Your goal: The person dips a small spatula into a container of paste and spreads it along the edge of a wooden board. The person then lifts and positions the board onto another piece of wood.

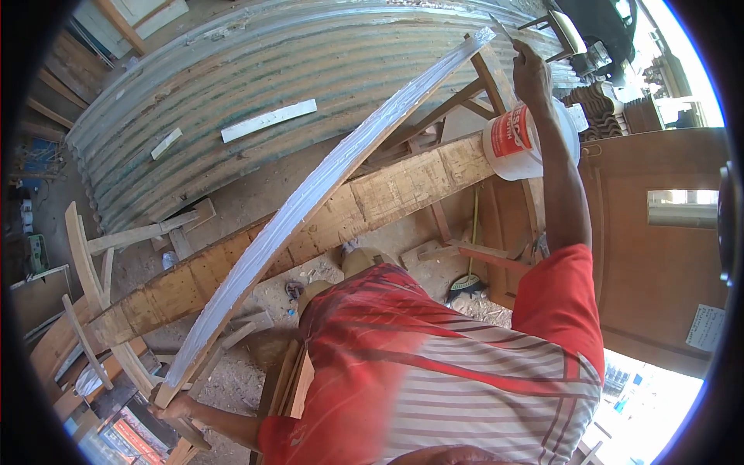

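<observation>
A long wooden board (314, 192) runs diagonally across the view, its upper face coated with a streaky white paste. My left hand (175, 404) is closed around the board's near lower end. Beyond the far upper end is my right hand (532, 71), its fingers wrapped around a thin-bladed putty knife (501, 28). The blade points toward the upper left, close to the board's tip; I cannot tell whether it touches. Below my right forearm, a white bucket (513, 161) with a red label stands on the wooden plank (403, 186) of the bench, partly hidden by the arm.
Corrugated metal sheets (201, 85) lie behind the bench, with two white strips (270, 121) on them. A trestle leg (496, 74) supports the right side. A brown door panel (643, 271) stands at right, and a broom (468, 285) rests on the shavings-strewn floor.
</observation>
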A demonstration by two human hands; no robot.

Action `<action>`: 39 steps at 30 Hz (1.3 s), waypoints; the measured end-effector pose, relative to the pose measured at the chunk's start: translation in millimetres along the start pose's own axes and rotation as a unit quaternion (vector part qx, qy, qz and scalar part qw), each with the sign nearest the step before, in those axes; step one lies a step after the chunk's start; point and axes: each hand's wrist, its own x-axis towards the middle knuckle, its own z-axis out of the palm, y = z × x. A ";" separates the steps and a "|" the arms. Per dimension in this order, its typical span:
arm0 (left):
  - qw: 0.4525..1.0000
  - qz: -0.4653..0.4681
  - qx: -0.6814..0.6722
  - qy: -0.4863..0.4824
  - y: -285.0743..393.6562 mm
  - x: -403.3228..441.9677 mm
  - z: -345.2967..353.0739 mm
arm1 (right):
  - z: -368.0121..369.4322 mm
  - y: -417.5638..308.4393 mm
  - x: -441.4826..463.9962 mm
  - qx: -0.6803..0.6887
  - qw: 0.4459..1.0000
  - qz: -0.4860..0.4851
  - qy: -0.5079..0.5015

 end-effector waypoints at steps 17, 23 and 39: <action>0.999 -0.009 0.031 0.041 -9.5 9.7 -13.8 | -25.3 -23.8 -38.8 0.025 0.979 -0.179 -0.100; 0.999 -0.052 -0.003 0.016 -31.1 36.5 -44.3 | -39.3 -13.0 -40.6 -0.019 0.964 -0.215 -0.156; 0.994 -0.018 0.035 0.100 -14.7 21.6 -5.4 | -111.9 56.2 4.6 -0.186 0.977 0.030 -0.096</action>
